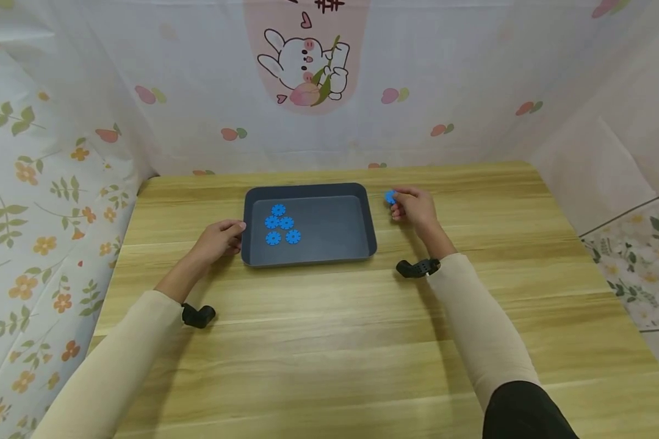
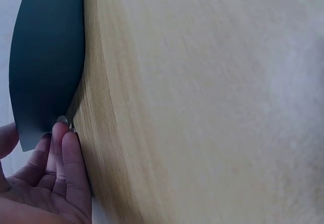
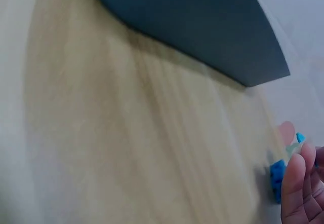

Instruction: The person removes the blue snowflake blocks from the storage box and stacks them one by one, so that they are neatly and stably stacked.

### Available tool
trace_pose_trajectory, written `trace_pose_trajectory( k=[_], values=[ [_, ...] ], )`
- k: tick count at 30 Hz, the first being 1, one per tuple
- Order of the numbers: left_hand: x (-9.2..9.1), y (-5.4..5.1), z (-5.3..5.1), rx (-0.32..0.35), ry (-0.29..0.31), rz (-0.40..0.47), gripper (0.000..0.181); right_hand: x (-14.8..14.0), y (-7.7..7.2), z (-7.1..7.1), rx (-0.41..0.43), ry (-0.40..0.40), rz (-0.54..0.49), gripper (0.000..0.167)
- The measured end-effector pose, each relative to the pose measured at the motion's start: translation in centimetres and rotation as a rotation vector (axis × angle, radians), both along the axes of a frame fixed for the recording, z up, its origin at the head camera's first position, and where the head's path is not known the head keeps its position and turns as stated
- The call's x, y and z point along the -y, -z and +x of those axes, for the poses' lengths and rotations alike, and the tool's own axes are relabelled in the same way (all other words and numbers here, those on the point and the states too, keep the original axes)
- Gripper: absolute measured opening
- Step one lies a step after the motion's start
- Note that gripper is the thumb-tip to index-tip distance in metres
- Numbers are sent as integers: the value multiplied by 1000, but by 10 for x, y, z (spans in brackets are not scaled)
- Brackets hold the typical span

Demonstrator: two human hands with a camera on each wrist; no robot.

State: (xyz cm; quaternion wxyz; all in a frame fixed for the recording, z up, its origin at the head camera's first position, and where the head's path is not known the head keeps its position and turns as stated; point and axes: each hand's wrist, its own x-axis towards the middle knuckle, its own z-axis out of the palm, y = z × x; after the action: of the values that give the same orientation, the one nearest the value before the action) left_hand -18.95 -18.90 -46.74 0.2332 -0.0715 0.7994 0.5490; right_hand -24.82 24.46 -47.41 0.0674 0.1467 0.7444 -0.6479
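A dark grey tray (image 1: pixel 335 228) lies on the table with several blue notched discs (image 1: pixel 287 223) in its left half. At the tray's left edge, my left hand (image 1: pixel 219 241) grips the rim; in the left wrist view the fingers of that hand (image 2: pixel 50 183) press the outer wall (image 2: pixel 48 57), thumb on the other side. To the right of the tray, my right hand (image 1: pixel 417 210) pinches a blue disc (image 1: pixel 390 197). The right wrist view shows blue parts (image 3: pixel 277 181) beside the right hand (image 3: pixel 306 188); whether they are one piece I cannot tell.
The wood-grain table (image 1: pixel 318 329) extends around the tray. A patterned cloth (image 1: pixel 198 73) hangs behind it, with a floral cloth (image 1: pixel 44 244) on the left. Black wrist mounts (image 1: pixel 198 316) sit at both wrists.
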Motion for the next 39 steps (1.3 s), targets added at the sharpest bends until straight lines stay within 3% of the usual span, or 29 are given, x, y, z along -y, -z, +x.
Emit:
trace_pose_trajectory(
  k=[5, 16, 39],
  values=[
    [0, 0, 0, -7, -5, -5, 54, -5, 6, 2, 18, 50, -1, 31],
    [0, -2, 2, -10, -3, -2, 56, -9, 9, 6, 30, 69, 11, 31],
    [0, -2, 0, 11, 0, -1, 56, -13, 17, 3, 38, 56, 44, 31]
  ],
)
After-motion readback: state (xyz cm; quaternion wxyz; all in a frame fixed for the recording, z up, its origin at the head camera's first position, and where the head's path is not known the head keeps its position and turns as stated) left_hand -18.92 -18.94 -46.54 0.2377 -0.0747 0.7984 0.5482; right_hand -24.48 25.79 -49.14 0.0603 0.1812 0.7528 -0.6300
